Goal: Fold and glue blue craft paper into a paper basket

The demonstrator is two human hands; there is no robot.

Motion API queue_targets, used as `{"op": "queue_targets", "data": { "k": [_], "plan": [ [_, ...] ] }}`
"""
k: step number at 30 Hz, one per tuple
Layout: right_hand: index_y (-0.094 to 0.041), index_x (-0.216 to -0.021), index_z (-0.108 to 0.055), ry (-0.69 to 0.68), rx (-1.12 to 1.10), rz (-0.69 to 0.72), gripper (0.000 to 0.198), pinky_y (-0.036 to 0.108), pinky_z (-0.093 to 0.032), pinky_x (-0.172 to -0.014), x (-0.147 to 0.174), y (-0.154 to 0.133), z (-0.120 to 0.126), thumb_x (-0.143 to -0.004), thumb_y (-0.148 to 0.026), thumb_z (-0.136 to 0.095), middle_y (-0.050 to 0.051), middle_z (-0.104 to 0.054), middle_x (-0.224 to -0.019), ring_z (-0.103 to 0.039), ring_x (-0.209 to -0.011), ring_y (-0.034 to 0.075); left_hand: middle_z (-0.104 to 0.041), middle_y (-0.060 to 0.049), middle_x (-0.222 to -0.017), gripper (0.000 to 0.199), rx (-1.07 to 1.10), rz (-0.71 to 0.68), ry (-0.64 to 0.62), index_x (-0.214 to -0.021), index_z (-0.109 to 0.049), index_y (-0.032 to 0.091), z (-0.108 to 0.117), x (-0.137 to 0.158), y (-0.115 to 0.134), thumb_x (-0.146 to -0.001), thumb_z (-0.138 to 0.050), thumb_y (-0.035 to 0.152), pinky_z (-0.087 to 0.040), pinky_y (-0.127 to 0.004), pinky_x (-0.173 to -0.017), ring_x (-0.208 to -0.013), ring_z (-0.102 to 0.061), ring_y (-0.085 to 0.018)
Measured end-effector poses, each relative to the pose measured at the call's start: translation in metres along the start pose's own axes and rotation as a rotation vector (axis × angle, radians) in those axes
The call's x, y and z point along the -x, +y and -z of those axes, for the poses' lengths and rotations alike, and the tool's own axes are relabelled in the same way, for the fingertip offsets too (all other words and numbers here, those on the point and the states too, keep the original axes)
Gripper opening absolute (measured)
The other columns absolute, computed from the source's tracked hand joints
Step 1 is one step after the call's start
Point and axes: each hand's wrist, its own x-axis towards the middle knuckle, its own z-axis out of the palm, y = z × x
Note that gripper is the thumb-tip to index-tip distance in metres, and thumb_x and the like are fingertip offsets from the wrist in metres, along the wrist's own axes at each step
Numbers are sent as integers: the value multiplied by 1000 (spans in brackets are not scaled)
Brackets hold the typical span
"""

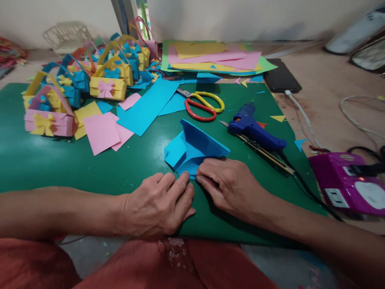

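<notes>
A partly folded piece of blue paper (197, 148) rests on the green board (105, 170), with one wall standing up and a flat flap at its left. My right hand (231, 184) pinches its near right edge between thumb and curled fingers. Close beside it, my left hand (162, 202) has its fingers together and bent, the index fingertip pressing the paper's near corner. Just beyond the paper are scissors (204, 105) with red and yellow handles. A blue glue gun (255, 128) lies to the right, next to a thin cutter knife (264, 154).
Several small paper baskets (108, 86) stand at the back left. Flat blue sheets (150, 106) and pink cards (102, 132) lie before them. Behind is a stack of coloured paper (215, 58). A phone (282, 75) and a purple power box (350, 182) with cords sit on the right.
</notes>
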Motion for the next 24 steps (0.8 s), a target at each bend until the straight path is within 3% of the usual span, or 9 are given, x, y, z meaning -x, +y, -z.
{"op": "queue_targets", "data": {
  "k": [10,17,24],
  "plan": [
    [-18,-65,-52,21,12,-16,19,25,-28,-55,0,-1,1,-83,-21,-45,0,-53,-60,-46,-55,12,-63,-16,-106,35,39,11,-29,-98,-59,10,-1,-3,-2,-90,-39,38,-45,-32,-48,-63,-59,-19],
    [-18,-65,-53,36,44,-34,20,25,-28,-55,-1,-3,1,-83,-21,-45,1,-55,-60,-48,-55,12,-61,-13,-106,45,43,34,-118,-113,-52,5,0,-4,-3,-90,-37,41,-48,-33,-52,-70,-60,-20],
    [-18,-68,-54,45,-23,-47,18,24,-30,-56,1,0,2,-83,-20,-45,1,-57,-63,-49,-57,12,-59,-11,-106,40,69,42,-151,-103,-58,10,0,-5,-3,-89,-40,43,-46,-33,-50,-69,-58,-20]
  ]
}}
